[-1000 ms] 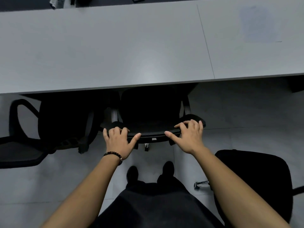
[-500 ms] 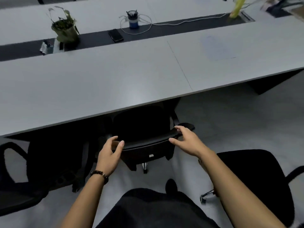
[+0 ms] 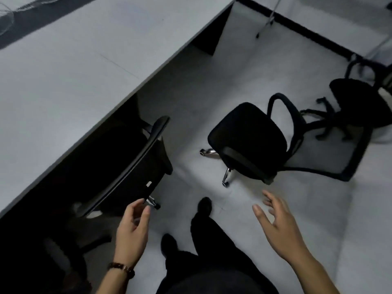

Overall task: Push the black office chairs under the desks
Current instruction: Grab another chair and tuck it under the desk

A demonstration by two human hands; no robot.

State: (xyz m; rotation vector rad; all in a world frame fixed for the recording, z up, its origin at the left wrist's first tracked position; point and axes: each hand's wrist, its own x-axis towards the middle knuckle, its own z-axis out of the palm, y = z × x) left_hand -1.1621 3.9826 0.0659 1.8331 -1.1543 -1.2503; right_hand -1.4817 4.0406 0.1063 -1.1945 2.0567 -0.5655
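Note:
A black office chair (image 3: 135, 166) sits tucked under the grey desk (image 3: 70, 81), only its backrest edge showing. My left hand (image 3: 132, 228) hovers just off the lower end of that backrest, fingers curled loosely, holding nothing. A second black chair (image 3: 252, 143) stands out on the floor to the right, seat toward me, mesh back lying away to the right. My right hand (image 3: 275, 221) is spread open in the air below that chair, not touching it. A third black chair (image 3: 360, 102) stands farther right.
Grey tiled floor (image 3: 212, 88) lies between the desk edge and the loose chairs. A dark desk leg panel (image 3: 212, 39) stands at the desk's far end. My shoes (image 3: 204, 204) and dark trousers are at bottom centre. Another dark chair (image 3: 53, 251) sits at bottom left.
Both hands have come off the backrest of the tucked chair. The view has swung to the right, bringing the loose chairs on the floor into sight, and my right hand has moved toward them.

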